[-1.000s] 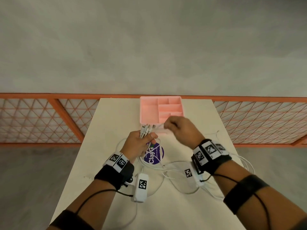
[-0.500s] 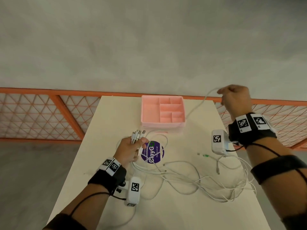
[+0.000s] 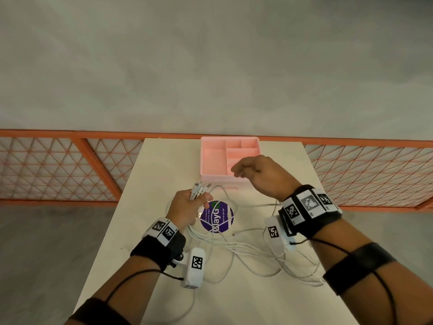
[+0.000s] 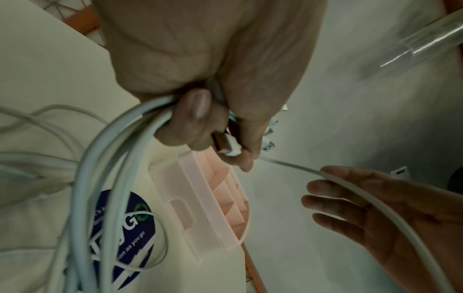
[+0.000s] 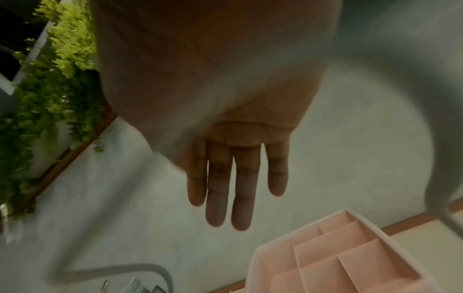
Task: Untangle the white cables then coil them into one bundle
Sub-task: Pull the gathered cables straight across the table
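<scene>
White cables (image 3: 236, 245) in left hand's (image 3: 187, 207) fist, plugs toward pink tray (image 3: 212, 158); right hand (image 3: 260, 174) spread above tray.

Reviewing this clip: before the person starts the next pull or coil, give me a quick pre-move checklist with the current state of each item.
1. Left hand grips the gathered cable ends: ok.
2. Right hand free, fingers straight: ok; one strand only lies across it.
3. White cables untangled on the table: not ok, loops still cross.
4. Pink tray clear of cable: ok in the head view.
5. All connector ends collected: not ok, one loose end lies beside the purple sticker.
</scene>
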`<control>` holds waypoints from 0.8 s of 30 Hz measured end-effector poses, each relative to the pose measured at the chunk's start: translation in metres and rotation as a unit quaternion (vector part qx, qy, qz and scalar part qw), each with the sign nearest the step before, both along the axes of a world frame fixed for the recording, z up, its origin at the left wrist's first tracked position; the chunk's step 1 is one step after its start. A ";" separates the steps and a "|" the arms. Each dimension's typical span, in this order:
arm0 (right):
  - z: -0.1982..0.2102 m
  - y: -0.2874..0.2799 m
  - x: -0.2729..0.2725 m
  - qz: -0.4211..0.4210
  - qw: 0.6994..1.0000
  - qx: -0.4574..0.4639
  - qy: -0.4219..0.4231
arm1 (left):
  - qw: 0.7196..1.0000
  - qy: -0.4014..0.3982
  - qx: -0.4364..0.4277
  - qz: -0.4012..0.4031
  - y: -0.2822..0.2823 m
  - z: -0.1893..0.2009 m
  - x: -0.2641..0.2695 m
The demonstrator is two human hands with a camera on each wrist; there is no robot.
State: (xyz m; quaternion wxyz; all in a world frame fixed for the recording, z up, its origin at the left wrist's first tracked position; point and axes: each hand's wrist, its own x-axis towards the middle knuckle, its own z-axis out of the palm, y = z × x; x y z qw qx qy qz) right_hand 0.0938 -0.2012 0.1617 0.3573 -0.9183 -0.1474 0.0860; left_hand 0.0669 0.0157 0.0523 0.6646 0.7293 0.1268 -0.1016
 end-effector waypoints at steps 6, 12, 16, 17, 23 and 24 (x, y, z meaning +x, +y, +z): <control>-0.022 0.029 -0.008 0.101 0.987 -0.127 0.016 | 0.999 -0.001 -0.030 -0.013 -0.009 -0.004 -0.006; -0.053 0.033 -0.006 0.075 0.990 -0.114 0.015 | 0.993 0.004 -0.114 0.015 -0.016 0.002 -0.010; -0.055 0.031 -0.005 -0.053 0.998 0.024 0.004 | 0.973 0.060 -0.204 0.087 -0.019 0.003 -0.008; -0.057 0.035 -0.006 -0.088 0.993 0.078 0.025 | 0.969 0.063 -0.222 0.093 -0.021 0.005 -0.008; -0.065 0.071 -0.034 -0.157 0.942 0.235 0.179 | 0.972 0.021 -0.221 0.081 -0.043 0.006 -0.010; -0.067 0.074 -0.038 -0.129 0.959 0.186 0.167 | 0.974 0.013 -0.212 0.081 -0.045 0.006 -0.011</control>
